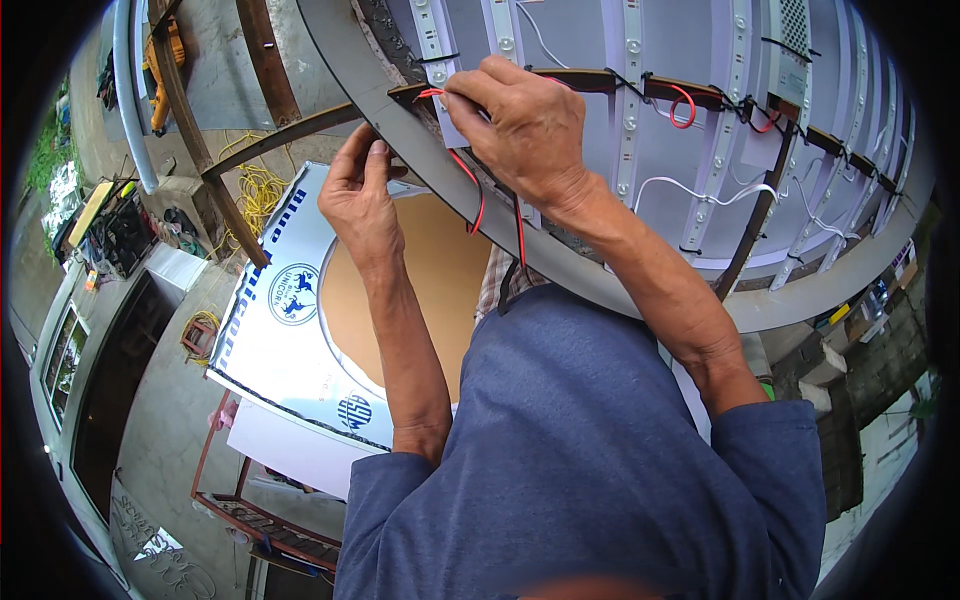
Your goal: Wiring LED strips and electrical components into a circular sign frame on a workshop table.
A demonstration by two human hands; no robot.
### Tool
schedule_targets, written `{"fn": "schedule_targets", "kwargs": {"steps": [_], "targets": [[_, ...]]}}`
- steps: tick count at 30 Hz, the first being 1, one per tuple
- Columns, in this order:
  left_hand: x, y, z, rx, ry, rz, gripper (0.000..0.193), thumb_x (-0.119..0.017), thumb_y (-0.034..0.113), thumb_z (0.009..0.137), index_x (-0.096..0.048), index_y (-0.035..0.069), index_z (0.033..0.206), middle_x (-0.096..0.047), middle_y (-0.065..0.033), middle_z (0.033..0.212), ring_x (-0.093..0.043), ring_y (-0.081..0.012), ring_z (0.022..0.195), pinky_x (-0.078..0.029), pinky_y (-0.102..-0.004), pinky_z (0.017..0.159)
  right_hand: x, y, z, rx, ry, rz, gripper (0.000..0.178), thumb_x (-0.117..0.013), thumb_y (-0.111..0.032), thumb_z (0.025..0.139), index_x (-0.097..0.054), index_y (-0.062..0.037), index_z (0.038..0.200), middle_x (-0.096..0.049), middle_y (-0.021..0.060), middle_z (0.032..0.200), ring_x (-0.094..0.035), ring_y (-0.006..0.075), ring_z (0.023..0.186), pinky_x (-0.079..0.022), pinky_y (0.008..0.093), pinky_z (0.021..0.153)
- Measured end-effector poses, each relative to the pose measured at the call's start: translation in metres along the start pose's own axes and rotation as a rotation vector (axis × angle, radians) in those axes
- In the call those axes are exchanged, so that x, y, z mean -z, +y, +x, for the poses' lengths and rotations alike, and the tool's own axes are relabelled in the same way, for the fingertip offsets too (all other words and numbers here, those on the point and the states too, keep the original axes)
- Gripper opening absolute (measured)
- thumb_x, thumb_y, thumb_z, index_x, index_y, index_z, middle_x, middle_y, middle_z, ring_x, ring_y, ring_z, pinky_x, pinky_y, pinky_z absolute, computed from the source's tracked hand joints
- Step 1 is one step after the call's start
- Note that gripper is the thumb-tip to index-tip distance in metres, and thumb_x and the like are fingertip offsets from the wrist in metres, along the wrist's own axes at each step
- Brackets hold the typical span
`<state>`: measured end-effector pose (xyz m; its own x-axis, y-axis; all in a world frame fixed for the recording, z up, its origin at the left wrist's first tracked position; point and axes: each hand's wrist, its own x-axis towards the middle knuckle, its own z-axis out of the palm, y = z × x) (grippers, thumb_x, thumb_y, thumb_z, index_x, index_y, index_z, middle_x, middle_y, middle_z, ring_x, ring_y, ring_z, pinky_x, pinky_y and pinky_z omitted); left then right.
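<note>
A large round metal frame (560, 262) with a grey rim arches in front of me. Inside it run white LED strips (632, 100) on a pale backing. My right hand (530, 135) is closed over the inner side of the rim, pinching a red wire (429, 93) whose end pokes out past the fingertips. A red and black wire pair (521, 225) hangs below that hand. At the rim's outer edge is my left hand (365, 205), thumb and fingers drawn together; what they hold, if anything, is hidden.
Beneath my left arm lies a white printed sheet (300, 350) with a round brown cutout area (420, 290). Rusty metal bars (190, 110) stand at the left. Beyond them are a yellow cable coil (258, 195) and an orange power tool (160, 80). White wires (690, 190) loop between the strips.
</note>
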<state>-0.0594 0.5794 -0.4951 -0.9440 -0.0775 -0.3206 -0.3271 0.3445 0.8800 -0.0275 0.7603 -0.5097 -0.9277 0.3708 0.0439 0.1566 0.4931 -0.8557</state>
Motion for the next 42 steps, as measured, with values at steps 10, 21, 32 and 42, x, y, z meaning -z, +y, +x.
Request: {"fn": "schedule_targets", "kwargs": {"steps": [10, 21, 32, 42], "targets": [[-0.013, -0.023, 0.008, 0.042, 0.044, -0.139, 0.029, -0.069, -0.003, 0.092, -0.067, -0.008, 0.120, -0.073, -0.0148, 0.107, -0.070, -0.0167, 0.092, -0.058, -0.0266, 0.079, -0.024, -0.009, -0.004, 0.184, 0.202, -0.309, 0.012, -0.079, -0.014, 0.069, -0.069, -0.0126, 0.076, -0.055, -0.0053, 0.075, -0.051, 0.0162, 0.077, -0.037, 0.0344, 0.066], [-0.018, -0.027, 0.014, 0.013, 0.033, -0.154, 0.028, -0.069, -0.003, 0.092, -0.068, -0.008, 0.119, -0.073, -0.0133, 0.107, -0.070, -0.0166, 0.092, -0.057, -0.0262, 0.080, -0.037, -0.006, -0.006, 0.201, 0.203, -0.266, 0.012, -0.077, -0.011, 0.068, -0.069, -0.0112, 0.076, -0.056, -0.0046, 0.078, -0.051, 0.0162, 0.077, -0.033, 0.0357, 0.068], [-0.011, -0.031, 0.025, -0.051, -0.023, -0.086, 0.023, -0.069, -0.001, 0.092, -0.070, -0.006, 0.115, -0.074, -0.0098, 0.101, -0.069, -0.0130, 0.088, -0.056, -0.0246, 0.078, -0.042, -0.014, -0.006, 0.202, 0.131, -0.241, 0.017, -0.075, -0.008, 0.065, -0.068, -0.0045, 0.079, -0.056, 0.0019, 0.084, -0.052, 0.0202, 0.078, -0.040, 0.0363, 0.066], [-0.009, -0.026, 0.035, -0.068, -0.117, -0.023, 0.014, -0.067, 0.001, 0.093, -0.070, -0.003, 0.106, -0.073, -0.0037, 0.091, -0.065, -0.0091, 0.082, -0.053, -0.0239, 0.074, -0.041, -0.016, 0.005, 0.272, 0.029, -0.301, 0.017, -0.066, -0.006, 0.067, -0.068, 0.0015, 0.082, -0.055, 0.0058, 0.087, -0.056, 0.0214, 0.083, -0.048, 0.0327, 0.062]]}}
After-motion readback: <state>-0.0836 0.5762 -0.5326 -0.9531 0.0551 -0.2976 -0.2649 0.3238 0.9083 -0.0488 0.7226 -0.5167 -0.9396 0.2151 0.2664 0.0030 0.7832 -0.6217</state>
